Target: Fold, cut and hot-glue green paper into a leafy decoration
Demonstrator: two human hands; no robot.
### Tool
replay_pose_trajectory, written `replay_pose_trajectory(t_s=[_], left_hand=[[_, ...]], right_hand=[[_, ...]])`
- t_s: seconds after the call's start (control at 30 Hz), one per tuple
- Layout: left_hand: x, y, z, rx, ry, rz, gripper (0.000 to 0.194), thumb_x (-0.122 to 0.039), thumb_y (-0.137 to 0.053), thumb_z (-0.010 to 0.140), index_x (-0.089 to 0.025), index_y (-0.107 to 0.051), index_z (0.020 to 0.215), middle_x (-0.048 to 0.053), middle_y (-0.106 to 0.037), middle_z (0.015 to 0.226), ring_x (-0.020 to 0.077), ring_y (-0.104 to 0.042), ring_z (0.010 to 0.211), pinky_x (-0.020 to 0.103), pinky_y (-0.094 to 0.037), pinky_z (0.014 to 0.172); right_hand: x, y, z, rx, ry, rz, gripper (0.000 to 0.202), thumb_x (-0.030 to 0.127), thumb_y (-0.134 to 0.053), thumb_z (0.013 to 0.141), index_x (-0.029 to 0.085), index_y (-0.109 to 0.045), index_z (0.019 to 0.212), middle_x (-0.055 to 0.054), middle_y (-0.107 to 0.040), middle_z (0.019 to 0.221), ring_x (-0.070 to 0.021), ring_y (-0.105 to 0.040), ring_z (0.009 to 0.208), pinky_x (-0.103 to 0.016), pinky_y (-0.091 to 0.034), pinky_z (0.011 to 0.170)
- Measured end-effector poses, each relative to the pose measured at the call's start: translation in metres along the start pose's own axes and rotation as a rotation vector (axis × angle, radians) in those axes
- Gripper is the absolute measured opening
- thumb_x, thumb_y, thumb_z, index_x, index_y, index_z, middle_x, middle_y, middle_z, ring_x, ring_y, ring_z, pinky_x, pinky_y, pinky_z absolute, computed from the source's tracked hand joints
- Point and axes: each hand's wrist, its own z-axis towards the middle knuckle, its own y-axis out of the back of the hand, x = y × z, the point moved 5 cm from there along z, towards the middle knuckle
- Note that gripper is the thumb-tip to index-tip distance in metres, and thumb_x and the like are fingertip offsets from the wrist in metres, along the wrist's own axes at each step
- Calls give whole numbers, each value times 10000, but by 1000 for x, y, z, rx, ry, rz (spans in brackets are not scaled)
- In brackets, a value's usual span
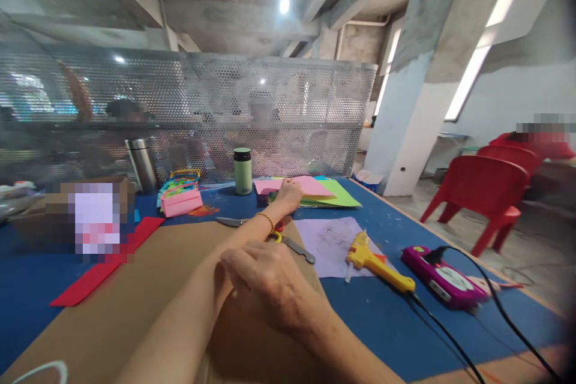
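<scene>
My left hand (290, 192) reaches far over the table, closed on the pink paper (315, 186) at the top of a stack of coloured sheets. Its fingertips are partly hidden. My right hand (265, 276) is curled nearer to me, beside and partly over my left forearm, with nothing visible in it. Brown cardboard (180, 252) lies beneath both arms. Scissors with yellow and red handles (297, 248) lie beyond my right hand, partly covered by my arm. Another dark blade (229, 222) shows left of my left forearm.
A yellow glue gun (378, 267) lies on lilac paper (328, 240), near a purple power strip (445, 276) with black cables. A red strip (108, 261), pink bundle (181, 201), green tumbler (243, 171) and steel flask (141, 165) are around. A person sits by red chairs (477, 192).
</scene>
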Motion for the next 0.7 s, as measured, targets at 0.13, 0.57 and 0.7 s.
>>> replay_pose_trajectory(t_s=[0.13,0.57,0.7], left_hand=[[0,2,0,-26,-6,-24,243,-48,-510,859,-119,-723,952,161,-713,1088,291,-559,1130,457,-394,935],[2,9,-12,-39,36,-100,193,-61,-557,851,-131,-696,967,156,-691,1112,281,-545,1142,427,-406,950],[5,6,-14,-34,62,-150,100,-164,-655,869,-155,-707,953,133,-685,1143,280,-543,1178,423,-415,986]], right_hand=[[-2,0,-1,0,-22,6,244,19,-457,880,152,-581,718,11,-508,619,-118,-391,565,-292,-264,524],[-11,-8,-8,15,-73,46,225,64,-481,913,172,-554,729,12,-542,646,-116,-406,571,-289,-243,538],[-9,-7,-5,42,-74,-20,246,82,-476,933,168,-591,733,-1,-552,616,-130,-425,555,-300,-252,524]])
